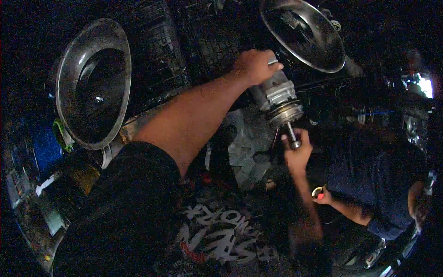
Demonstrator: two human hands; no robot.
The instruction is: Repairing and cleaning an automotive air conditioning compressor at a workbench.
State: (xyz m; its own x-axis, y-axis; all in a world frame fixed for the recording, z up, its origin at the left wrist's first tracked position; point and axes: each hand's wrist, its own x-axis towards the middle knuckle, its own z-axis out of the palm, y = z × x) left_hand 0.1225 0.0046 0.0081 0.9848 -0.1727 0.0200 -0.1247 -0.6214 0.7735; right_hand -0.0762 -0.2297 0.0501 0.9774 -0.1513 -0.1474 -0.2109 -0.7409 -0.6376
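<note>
At upper centre, my left hand (pixel 258 65) is closed round the top of a grey metal assembly (pixel 278 91), held at a tilt with its ringed, pulley-like end (pixel 285 114) downward. A thin steel shaft (pixel 290 129) sticks out below that, ending in a short round fitting (pixel 295 143). My right hand (pixel 297 157) has its fingers curled round this lower fitting, directly under the assembly.
Two large metal dishes sit at left (pixel 122 92) and upper right (pixel 337 57). A co-worker (pixel 369 166) in dark blue is at right, their hand (pixel 326 197) holding a small round yellow-and-red item. Dark machinery (pixel 161 41) fills the background.
</note>
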